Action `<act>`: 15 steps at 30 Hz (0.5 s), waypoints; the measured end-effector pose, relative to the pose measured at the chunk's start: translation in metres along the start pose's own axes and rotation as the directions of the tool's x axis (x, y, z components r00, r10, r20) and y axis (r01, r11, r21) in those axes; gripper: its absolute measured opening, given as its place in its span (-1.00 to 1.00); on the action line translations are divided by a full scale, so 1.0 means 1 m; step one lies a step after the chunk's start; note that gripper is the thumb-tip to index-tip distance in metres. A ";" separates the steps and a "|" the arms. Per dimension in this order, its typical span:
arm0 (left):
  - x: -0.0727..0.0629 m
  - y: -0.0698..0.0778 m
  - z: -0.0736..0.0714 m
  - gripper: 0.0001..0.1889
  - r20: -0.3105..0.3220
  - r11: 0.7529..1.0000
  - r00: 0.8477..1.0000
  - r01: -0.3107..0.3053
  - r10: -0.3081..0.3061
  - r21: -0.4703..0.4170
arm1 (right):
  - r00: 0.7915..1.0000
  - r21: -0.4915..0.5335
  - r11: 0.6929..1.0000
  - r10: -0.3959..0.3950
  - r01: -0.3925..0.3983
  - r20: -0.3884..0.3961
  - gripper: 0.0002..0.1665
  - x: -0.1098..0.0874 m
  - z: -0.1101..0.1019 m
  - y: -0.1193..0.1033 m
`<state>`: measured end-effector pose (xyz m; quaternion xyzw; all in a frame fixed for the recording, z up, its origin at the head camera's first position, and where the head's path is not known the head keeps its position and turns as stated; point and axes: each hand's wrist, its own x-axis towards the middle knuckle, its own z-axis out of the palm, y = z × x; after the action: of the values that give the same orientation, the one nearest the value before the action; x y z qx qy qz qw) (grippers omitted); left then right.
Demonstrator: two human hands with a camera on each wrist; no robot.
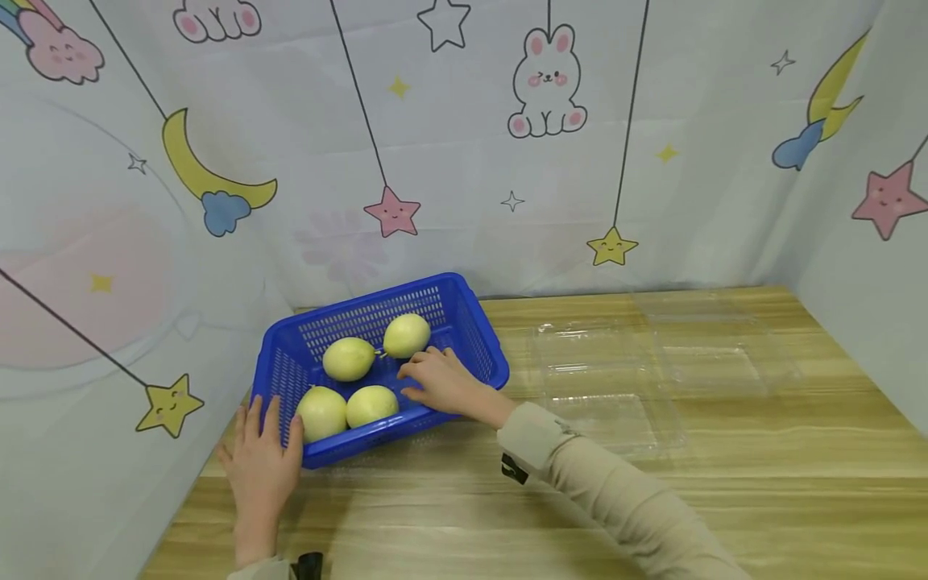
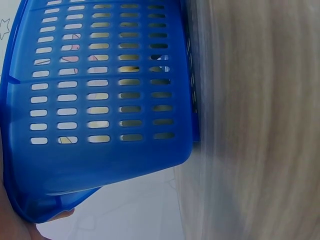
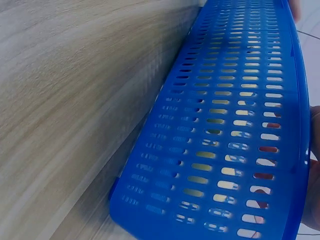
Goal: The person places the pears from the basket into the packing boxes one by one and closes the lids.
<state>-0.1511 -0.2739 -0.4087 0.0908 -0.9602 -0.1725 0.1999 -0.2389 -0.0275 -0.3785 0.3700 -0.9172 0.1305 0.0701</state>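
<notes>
Several pale yellow, oval melons (image 1: 350, 359) lie in a blue perforated plastic basket (image 1: 391, 435), two towards the back and two by the front wall. My left hand (image 1: 259, 459) rests at the basket's front left corner, fingers spread and touching the rim. In the left wrist view that hand is mostly cut off beside the basket wall (image 2: 110, 150). Over the front rim reaches my right hand (image 1: 444, 380), its fingers loosely bent inside the basket, holding nothing that I can see. The right wrist view mainly shows the basket's outer side (image 3: 225, 125).
Clear plastic trays (image 1: 602, 387) lie on the wood-grain table (image 1: 449, 524) to the right of the basket. A white printed curtain (image 1: 464, 145) encloses the back and both sides. The basket stands close to the back curtain.
</notes>
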 end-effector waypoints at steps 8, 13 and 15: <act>0.000 0.002 -0.001 -0.43 0.014 1.000 1.000 0.007 -0.007 0.010 | 0.999 0.015 1.000 0.019 -0.020 0.031 -0.67 0.004 0.001 -0.004; -0.001 0.002 -0.001 -0.44 0.008 1.000 1.000 0.001 -0.001 0.004 | 0.999 -0.006 1.000 0.026 -0.026 0.040 -0.66 0.005 0.002 -0.006; -0.001 0.001 0.000 -0.43 0.011 1.000 1.000 0.004 -0.004 0.002 | 0.999 -0.013 0.999 0.031 -0.030 0.042 -0.66 0.006 0.002 -0.007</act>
<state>-0.1504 -0.2726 -0.4079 0.0920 -0.9613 -0.1724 0.1943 -0.2388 -0.0368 -0.3783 0.3582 -0.9248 0.1177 0.0509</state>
